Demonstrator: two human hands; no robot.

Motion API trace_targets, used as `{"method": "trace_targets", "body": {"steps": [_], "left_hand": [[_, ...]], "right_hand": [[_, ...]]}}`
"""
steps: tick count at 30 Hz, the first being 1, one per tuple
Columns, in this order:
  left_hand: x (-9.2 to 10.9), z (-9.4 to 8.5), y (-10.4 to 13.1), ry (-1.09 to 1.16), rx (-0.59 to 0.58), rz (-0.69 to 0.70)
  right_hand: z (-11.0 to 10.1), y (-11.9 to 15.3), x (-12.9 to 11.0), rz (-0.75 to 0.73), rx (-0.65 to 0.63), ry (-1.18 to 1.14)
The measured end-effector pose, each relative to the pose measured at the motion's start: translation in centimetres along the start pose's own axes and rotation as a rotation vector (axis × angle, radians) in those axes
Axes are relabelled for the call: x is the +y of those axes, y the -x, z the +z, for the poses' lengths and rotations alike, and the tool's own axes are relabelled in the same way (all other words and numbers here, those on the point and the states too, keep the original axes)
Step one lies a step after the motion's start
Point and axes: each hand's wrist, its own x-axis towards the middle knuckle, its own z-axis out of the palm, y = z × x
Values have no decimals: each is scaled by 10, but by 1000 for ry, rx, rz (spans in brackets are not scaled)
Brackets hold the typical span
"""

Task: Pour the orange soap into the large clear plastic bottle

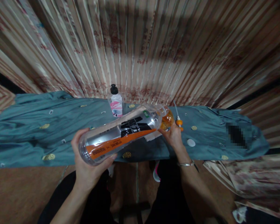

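A large clear bottle (121,132) with a silver, black and orange label is tilted on its side, its neck pointing right. My left hand (88,165) is wrapped round its base end. At its mouth is a smaller clear container (167,119) with orange-amber content, which my right hand (174,135) grips from the right. The two openings meet or nearly meet; whether liquid passes between them I cannot tell. Just right of my right hand an orange pump head (179,123) with a thin tube lies on the cloth.
A small bottle with a black cap (116,104) and pink label stands behind the large bottle. A white round disc (191,142) lies right of my wrist. Patterned green cloth (30,133) covers the narrow table; a pleated curtain (135,56) hangs behind. A blurred dark object lies far right.
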Motion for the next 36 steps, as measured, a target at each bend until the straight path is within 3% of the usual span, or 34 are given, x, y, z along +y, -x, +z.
{"method": "trace_targets", "body": {"steps": [10, 15, 21, 36], "left_hand": [[-5, -3, -1, -1, -38, 3], [-5, 1, 0, 5, 35, 16], [1, 2, 2, 8, -2, -16], [-4, 2, 2, -2, 27, 8]], "right_hand": [[-1, -1, -1, 15, -8, -24], [-1, -1, -1, 20, -12, -23], [-1, 0, -1, 14, -6, -4], [-2, -1, -1, 6, -22, -2]]}}
